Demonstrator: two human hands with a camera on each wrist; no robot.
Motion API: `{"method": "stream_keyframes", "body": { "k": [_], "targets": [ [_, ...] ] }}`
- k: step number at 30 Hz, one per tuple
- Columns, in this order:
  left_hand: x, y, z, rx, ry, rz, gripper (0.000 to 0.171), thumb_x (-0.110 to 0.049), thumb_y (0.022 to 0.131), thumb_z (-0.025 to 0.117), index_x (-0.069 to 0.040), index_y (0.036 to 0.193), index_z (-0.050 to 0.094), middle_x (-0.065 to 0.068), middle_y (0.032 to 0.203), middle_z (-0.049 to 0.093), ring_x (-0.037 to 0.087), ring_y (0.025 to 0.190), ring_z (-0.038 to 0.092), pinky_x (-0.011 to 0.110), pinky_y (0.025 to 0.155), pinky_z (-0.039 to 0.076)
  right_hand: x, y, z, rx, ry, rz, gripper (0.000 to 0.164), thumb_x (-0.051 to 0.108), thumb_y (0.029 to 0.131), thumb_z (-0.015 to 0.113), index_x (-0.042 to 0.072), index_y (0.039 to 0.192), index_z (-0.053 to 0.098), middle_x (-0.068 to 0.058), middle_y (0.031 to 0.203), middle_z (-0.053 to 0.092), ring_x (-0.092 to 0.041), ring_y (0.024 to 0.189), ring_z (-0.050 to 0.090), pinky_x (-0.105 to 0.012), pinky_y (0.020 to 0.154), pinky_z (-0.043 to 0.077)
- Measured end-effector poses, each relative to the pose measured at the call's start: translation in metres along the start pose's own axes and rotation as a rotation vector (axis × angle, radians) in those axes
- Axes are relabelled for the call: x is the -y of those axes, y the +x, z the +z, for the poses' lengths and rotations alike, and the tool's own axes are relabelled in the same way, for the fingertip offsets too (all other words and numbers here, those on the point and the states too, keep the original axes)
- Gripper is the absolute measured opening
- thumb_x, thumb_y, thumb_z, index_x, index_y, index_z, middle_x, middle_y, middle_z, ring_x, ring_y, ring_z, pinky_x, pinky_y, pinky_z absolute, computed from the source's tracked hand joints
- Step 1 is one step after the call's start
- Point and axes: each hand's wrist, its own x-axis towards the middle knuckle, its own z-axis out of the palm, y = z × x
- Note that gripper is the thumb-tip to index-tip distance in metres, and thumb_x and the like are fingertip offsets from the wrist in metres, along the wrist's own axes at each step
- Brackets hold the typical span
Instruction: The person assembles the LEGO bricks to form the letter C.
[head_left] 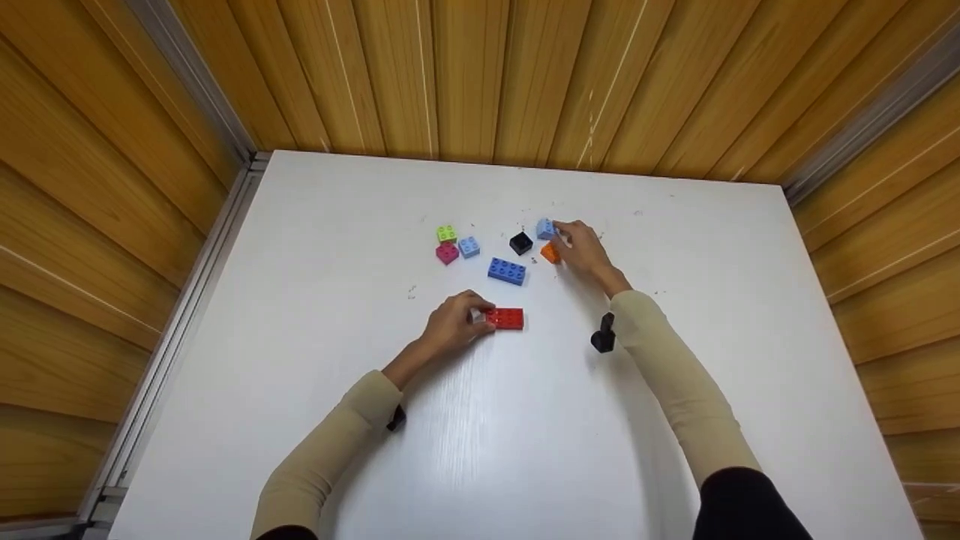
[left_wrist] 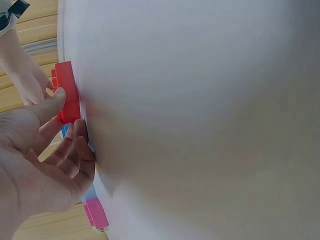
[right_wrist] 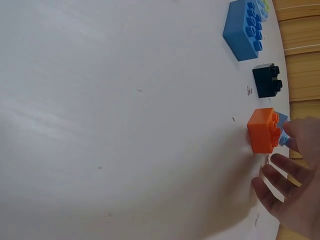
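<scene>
My left hand point(head_left: 452, 324) pinches the near end of a red toy building brick point(head_left: 510, 319), studs up, between thumb and fingers. In the left wrist view the thumb lies along the side of that red brick point(left_wrist: 68, 90), low at the table. Farther back on the right, my right hand point(head_left: 585, 251) has thumb and index finger at a light blue brick point(head_left: 544, 228). An orange brick point(head_left: 550, 253) sits just in front of it, beneath the hand. In the right wrist view the orange brick point(right_wrist: 262, 132) partly hides the light blue one, and the other fingers are spread.
A blue brick point(head_left: 507, 271) and a black brick point(head_left: 520, 242) lie between the hands. Left of them, a lime green brick point(head_left: 446, 234), a magenta brick point(head_left: 447, 253) and another light blue brick point(head_left: 469, 247) sit close together. Wood-look walls point(head_left: 465, 75) border the white table point(head_left: 337, 225).
</scene>
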Motion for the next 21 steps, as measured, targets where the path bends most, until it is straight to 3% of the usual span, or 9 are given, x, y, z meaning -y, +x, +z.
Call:
{"method": "stream_keyframes", "body": {
  "k": [6,12,21],
  "targets": [
    [-0.001,0.0,0.001,0.002,-0.006,-0.006,0.035,-0.02,0.092,0.077,-0.007,0.125,0.073,0.008,0.118,0.071,0.019,0.093,0.062,0.03,0.079,0.05,-0.007,0.0,-0.002,0.002,0.031,0.061,0.046,0.014,0.106,0.049,-0.011,0.145,0.048,-0.032,0.132,0.056,-0.04,0.113,0.053,-0.051,0.101,0.045],
    [-0.001,-0.001,0.001,0.01,-0.014,-0.005,0.036,-0.02,0.092,0.077,-0.007,0.125,0.073,0.009,0.118,0.071,0.02,0.093,0.062,0.03,0.079,0.05,0.0,0.007,0.002,0.005,0.093,0.128,0.049,0.018,0.106,0.053,-0.005,0.148,0.047,-0.028,0.138,0.054,-0.036,0.119,0.053,-0.049,0.109,0.044],
    [-0.002,-0.001,-0.001,0.011,-0.008,-0.009,0.036,-0.019,0.093,0.076,-0.007,0.126,0.072,0.009,0.119,0.071,0.019,0.093,0.061,0.029,0.078,0.05,0.003,0.015,0.005,-0.061,0.094,0.189,0.042,0.017,0.107,0.051,-0.007,0.141,0.054,-0.026,0.133,0.062,-0.034,0.117,0.059,-0.047,0.106,0.049]
  ]
}}
